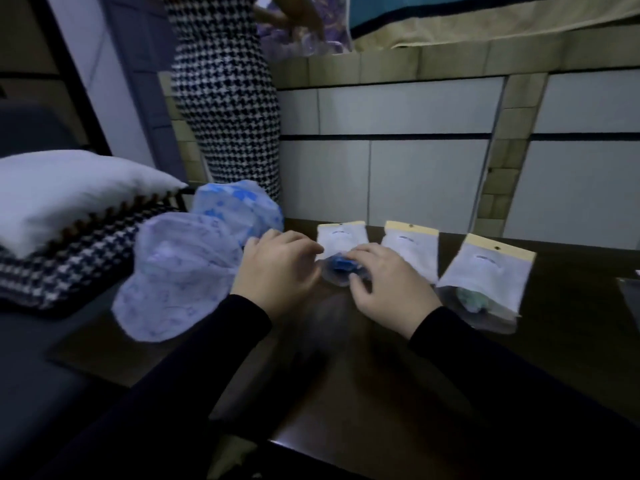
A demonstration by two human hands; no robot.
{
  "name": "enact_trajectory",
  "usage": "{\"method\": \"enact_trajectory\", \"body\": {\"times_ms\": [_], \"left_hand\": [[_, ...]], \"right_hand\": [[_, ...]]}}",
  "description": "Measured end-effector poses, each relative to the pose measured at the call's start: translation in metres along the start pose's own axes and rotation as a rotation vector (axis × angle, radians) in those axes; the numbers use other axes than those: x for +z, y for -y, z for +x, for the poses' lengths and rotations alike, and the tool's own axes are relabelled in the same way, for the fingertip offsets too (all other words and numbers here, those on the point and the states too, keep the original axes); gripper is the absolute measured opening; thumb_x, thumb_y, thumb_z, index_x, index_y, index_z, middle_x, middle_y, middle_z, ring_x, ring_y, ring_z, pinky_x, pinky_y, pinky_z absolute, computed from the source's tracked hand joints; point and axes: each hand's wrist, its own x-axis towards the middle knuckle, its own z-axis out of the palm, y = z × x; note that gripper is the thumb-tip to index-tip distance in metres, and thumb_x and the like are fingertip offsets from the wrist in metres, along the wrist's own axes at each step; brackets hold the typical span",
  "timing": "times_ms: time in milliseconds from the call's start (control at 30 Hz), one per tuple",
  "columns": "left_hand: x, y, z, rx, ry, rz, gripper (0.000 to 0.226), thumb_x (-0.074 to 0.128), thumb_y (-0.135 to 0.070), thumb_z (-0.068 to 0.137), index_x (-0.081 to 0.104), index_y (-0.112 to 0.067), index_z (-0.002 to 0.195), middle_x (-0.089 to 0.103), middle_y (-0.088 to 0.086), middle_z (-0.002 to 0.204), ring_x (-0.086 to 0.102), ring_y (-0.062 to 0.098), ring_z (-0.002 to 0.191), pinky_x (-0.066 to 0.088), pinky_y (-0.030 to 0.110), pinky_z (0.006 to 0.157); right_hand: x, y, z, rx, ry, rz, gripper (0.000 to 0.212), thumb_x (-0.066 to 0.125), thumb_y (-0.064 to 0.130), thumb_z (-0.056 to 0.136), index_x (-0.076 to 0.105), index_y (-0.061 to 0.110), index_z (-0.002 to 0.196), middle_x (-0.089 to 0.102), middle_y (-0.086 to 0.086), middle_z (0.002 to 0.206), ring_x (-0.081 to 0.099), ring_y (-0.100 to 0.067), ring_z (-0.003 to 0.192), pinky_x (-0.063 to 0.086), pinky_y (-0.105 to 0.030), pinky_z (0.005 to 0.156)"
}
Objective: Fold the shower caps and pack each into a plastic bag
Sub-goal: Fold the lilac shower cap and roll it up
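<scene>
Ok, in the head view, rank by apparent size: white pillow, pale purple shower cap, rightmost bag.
1. white pillow, partly cut off by the frame edge
2. pale purple shower cap
3. rightmost bag
The pillow and the cap look close in size.

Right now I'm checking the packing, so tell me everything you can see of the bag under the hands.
The bag is a small clear plastic pouch with a yellowish header strip at its far end, lying flat on the dark table, leftmost of three in a row. A folded blue cap shows in its near end. The right hand rests on it there; the left hand touches its left edge.
</scene>
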Motion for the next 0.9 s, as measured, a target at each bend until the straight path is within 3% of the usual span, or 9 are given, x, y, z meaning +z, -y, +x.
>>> {"method": "enact_trajectory", "body": {"times_ms": [167, 267, 367, 467, 567, 667, 800, 900], "left_hand": [[-0.045, 0.062, -0.03, -0.115, -0.031, 0.192, 0.04, 0.051, -0.061, 0.066, 0.068, -0.028, 0.082, 0.065, -0.004, 0.088, 0.058, 0.027, 0.085, 0.037, 0.035, 0.069], [-0.052, 0.09, -0.047, -0.208, 0.079, 0.295, 0.054, 0.068, -0.067, 0.057, 0.064, -0.025, 0.089, 0.059, 0.003, 0.097, 0.055, 0.029, 0.092, 0.032, 0.035, 0.069], [-0.04, 0.104, -0.058, -0.247, 0.176, 0.356, 0.057, 0.084, -0.053, 0.048, 0.065, -0.021, 0.09, 0.059, 0.007, 0.092, 0.058, 0.033, 0.086, 0.036, 0.036, 0.063], [-0.026, 0.108, -0.061, -0.243, 0.163, 0.369, 0.037, 0.086, -0.03, 0.053, 0.068, -0.017, 0.083, 0.064, 0.007, 0.08, 0.061, 0.034, 0.073, 0.04, 0.036, 0.06], [-0.023, 0.105, -0.056, -0.232, 0.032, 0.311, 0.006, 0.069, -0.019, 0.07, 0.069, -0.017, 0.076, 0.069, 0.004, 0.075, 0.061, 0.031, 0.069, 0.037, 0.036, 0.065], [-0.029, 0.092, -0.046, -0.148, -0.122, 0.258, 0.022, 0.046, -0.023, 0.077, 0.068, -0.019, 0.078, 0.068, -0.001, 0.073, 0.062, 0.028, 0.067, 0.035, 0.034, 0.063], [-0.038, 0.069, -0.032, -0.035, -0.302, 0.266, 0.016, 0.055, -0.022, 0.083, 0.069, -0.023, 0.091, 0.069, -0.004, 0.082, 0.062, 0.025, 0.078, 0.032, 0.035, 0.07], [-0.042, 0.06, -0.024, -0.037, -0.343, 0.236, 0.026, 0.056, -0.045, 0.087, 0.068, -0.024, 0.099, 0.068, -0.005, 0.1, 0.061, 0.023, 0.094, 0.033, 0.038, 0.08]], "right_hand": [[0.052, 0.056, 0.019, -0.179, 0.047, 0.067, 0.042, 0.057, 0.032, 0.09, 0.053, 0.023, 0.131, 0.053, 0.004, 0.127, 0.049, -0.015, 0.117, 0.041, -0.035, 0.101], [0.082, 0.08, 0.027, -0.225, 0.021, 0.091, 0.049, 0.06, 0.029, 0.089, 0.048, 0.022, 0.136, 0.048, 0.001, 0.131, 0.047, -0.02, 0.118, 0.042, -0.038, 0.097], [0.104, 0.094, 0.041, -0.201, 0.011, 0.12, 0.058, 0.06, 0.026, 0.089, 0.038, 0.025, 0.143, 0.041, 0.0, 0.14, 0.041, -0.021, 0.125, 0.038, -0.038, 0.1], [0.119, 0.097, 0.052, -0.163, 0.049, 0.113, 0.054, 0.057, 0.029, 0.092, 0.039, 0.026, 0.142, 0.049, 0.001, 0.132, 0.044, -0.022, 0.122, 0.037, -0.039, 0.098], [0.123, 0.09, 0.053, -0.165, 0.021, 0.17, 0.046, 0.061, 0.031, 0.089, 0.05, 0.024, 0.134, 0.053, 0.0, 0.12, 0.047, -0.02, 0.114, 0.039, -0.036, 0.095], [0.115, 0.079, 0.051, -0.17, -0.071, 0.279, 0.048, 0.067, 0.024, 0.082, 0.054, 0.019, 0.128, 0.046, -0.002, 0.125, 0.043, -0.018, 0.118, 0.039, -0.031, 0.099], [0.099, 0.068, 0.049, -0.117, -0.246, 0.422, 0.028, 0.064, 0.018, 0.087, 0.061, 0.011, 0.114, 0.051, -0.001, 0.122, 0.046, -0.014, 0.117, 0.038, -0.026, 0.101], [0.081, 0.06, 0.046, -0.015, -0.305, 0.594, 0.02, 0.054, 0.033, 0.095, 0.06, 0.014, 0.099, 0.061, 0.004, 0.099, 0.058, -0.008, 0.094, 0.051, -0.028, 0.082]]}}
